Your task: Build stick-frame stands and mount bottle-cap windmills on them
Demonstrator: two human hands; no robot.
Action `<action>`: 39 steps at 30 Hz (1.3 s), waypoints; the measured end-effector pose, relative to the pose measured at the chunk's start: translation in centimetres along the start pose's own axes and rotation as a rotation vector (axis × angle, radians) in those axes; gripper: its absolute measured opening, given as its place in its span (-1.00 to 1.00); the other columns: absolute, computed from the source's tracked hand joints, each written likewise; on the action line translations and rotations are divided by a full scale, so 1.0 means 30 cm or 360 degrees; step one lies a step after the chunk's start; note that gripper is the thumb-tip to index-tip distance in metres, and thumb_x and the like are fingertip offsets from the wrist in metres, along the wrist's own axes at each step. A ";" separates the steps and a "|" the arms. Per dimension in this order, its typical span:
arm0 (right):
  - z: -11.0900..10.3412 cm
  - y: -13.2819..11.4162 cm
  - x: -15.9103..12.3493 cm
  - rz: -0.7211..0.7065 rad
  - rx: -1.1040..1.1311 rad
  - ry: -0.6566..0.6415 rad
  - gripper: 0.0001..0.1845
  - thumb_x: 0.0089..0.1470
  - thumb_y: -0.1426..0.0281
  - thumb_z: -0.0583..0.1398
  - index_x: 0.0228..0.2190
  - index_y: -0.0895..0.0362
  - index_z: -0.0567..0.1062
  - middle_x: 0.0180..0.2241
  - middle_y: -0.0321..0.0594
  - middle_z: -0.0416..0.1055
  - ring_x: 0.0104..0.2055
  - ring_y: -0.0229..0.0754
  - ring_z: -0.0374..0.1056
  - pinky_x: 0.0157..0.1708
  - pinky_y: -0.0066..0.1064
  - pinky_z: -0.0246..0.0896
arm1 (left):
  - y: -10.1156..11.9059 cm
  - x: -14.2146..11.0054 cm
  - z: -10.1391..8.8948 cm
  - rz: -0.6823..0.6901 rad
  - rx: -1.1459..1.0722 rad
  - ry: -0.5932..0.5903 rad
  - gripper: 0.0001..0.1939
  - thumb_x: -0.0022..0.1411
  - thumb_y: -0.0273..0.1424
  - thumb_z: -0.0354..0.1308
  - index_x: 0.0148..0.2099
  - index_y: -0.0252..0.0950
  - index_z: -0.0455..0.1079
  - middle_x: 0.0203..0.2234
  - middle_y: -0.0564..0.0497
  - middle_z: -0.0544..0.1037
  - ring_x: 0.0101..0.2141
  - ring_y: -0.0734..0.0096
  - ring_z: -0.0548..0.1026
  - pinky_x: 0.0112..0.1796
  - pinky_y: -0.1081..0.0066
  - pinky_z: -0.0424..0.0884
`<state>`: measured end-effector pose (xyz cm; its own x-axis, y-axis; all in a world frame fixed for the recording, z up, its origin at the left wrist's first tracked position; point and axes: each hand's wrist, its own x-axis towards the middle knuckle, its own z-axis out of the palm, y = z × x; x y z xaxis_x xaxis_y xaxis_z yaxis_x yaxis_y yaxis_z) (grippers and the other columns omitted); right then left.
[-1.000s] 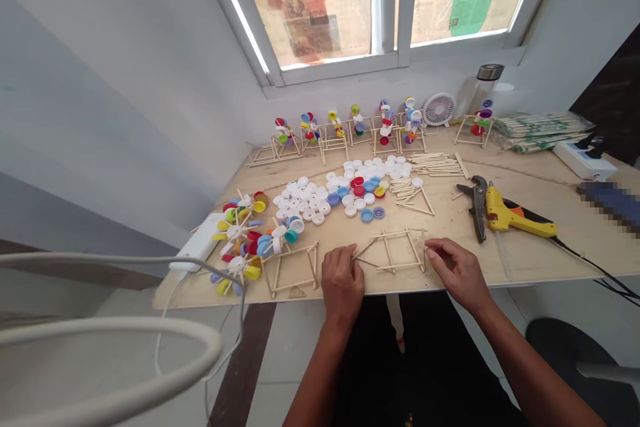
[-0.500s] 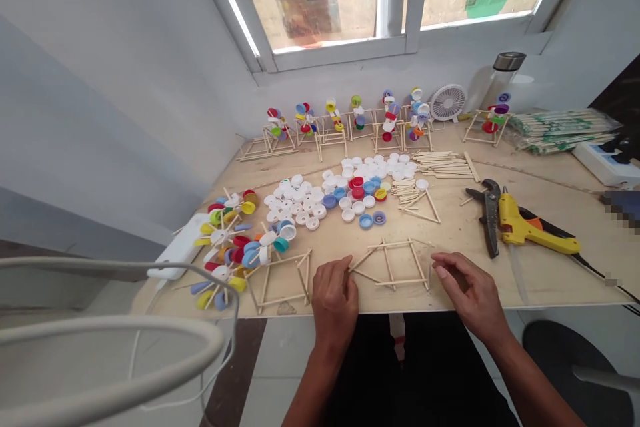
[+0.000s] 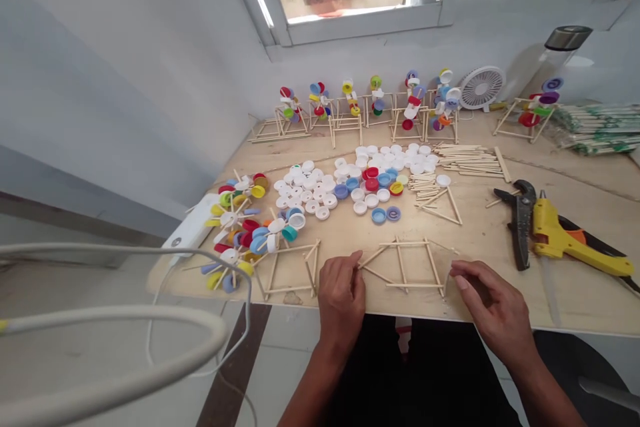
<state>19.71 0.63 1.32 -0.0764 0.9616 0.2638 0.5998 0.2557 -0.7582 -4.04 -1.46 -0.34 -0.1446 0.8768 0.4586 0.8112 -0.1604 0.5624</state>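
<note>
Two bare hands flank a flat stick frame (image 3: 401, 264) near the front edge of the wooden table (image 3: 345, 233). Left hand (image 3: 343, 293): fingers bent together, fingertips at the pointed end where two slanting sticks meet; it appears to steady that corner against sliding. Whether it pinches the wood or only presses, I cannot tell from where I stand. Right hand (image 3: 495, 303): loosely curled just beside the frame's opposite end, thumb and forefinger near each other by a faint pale sliver; grip on it not determinable. The wrist sits low, probably to keep the joints in sight.

Left of the left hand, a second stick frame (image 3: 291, 290) lies just beside it, and past that, a cluster of cap wheels (image 3: 260, 240), likely set aside to free the working spot.

Ahead of both hands: white caps (image 3: 306, 190), coloured caps (image 3: 371, 184) and short sticks (image 3: 425, 188), grouped by kind, presumably for easy picking.

Outward of the right hand: black cutter (image 3: 521, 227) and yellow glue gun (image 3: 550, 230), the gun's handle turned outward, seemingly parked on that side for quick reach.
</note>
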 end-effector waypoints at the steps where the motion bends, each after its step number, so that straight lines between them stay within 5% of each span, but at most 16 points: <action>1: 0.000 0.001 0.001 -0.0006 -0.0008 0.0004 -0.83 0.15 0.28 0.11 -0.26 0.04 0.46 -0.29 -0.23 0.47 -0.20 -0.16 0.39 -0.23 -0.39 0.29 | 0.000 0.000 -0.001 -0.0005 -0.0007 0.0000 -0.71 0.20 -0.56 -0.01 -0.04 -0.28 0.34 -0.37 -0.04 0.46 -0.29 0.27 0.40 -0.24 0.28 0.36; 15: 0.003 -0.002 0.001 -0.0057 0.0015 -0.0017 -0.83 0.15 0.28 0.11 -0.26 0.05 0.46 -0.33 -0.21 0.49 -0.24 -0.14 0.40 -0.23 -0.32 0.28 | -0.001 0.006 -0.025 -0.0102 -0.0134 -0.0056 -0.71 0.22 -0.49 0.00 -0.01 -0.25 0.36 -0.34 -0.04 0.48 -0.27 0.29 0.44 -0.21 0.27 0.39; 39: 0.010 0.011 -0.002 -0.0129 -0.0115 -0.0021 -0.84 0.15 0.27 0.13 -0.29 0.05 0.46 -0.32 -0.22 0.51 -0.22 -0.13 0.41 -0.18 -0.30 0.26 | -0.007 0.017 -0.021 -0.0702 -0.1024 -0.0036 -0.71 0.14 -0.30 0.19 -0.09 -0.25 0.43 -0.33 0.00 0.47 -0.26 0.38 0.49 -0.15 0.34 0.45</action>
<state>19.68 0.68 0.89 -0.1372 0.9392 0.3146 0.6472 0.3255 -0.6894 -4.63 -1.26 0.20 -0.3602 0.9286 0.0894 0.1924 -0.0199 0.9811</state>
